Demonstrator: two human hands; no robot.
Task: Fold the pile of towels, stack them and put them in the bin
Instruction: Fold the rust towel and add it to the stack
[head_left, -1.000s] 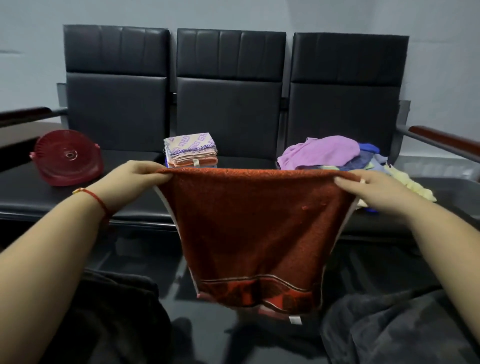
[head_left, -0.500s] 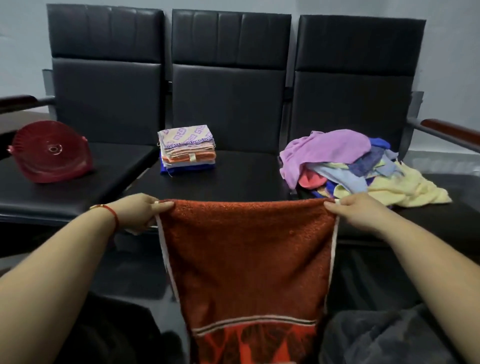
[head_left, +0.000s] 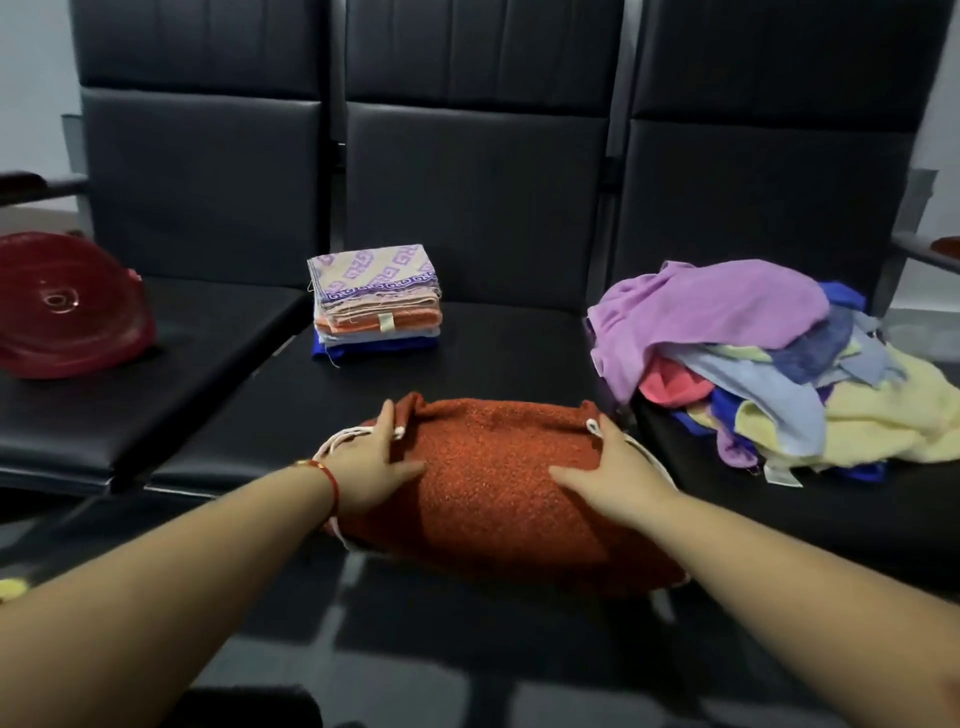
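Note:
A rust-red towel (head_left: 488, 483) lies in a thick fold on the front of the middle black seat (head_left: 493, 353). My left hand (head_left: 366, 467) rests flat on its left end, fingers straight and thumb spread. On the towel's right end lies my right hand (head_left: 615, 470), palm down in the same way. A stack of folded towels (head_left: 376, 306) stands further back on the same seat. The loose pile of towels (head_left: 769, 358), purple on top with yellow and blue beneath, covers the right seat. A red round bin (head_left: 67, 312) lies tipped on the left seat.
Three black chairs (head_left: 208, 187) joined in a row face me, with tall backrests behind the seats. A wooden armrest (head_left: 31, 182) sticks out at the far left. A dark tiled floor (head_left: 415, 649) lies below the seat edge.
The red towel hung in the air from both hands by its top corners. It has been lowered forward onto the middle seat, and both hands now lie flat on it.

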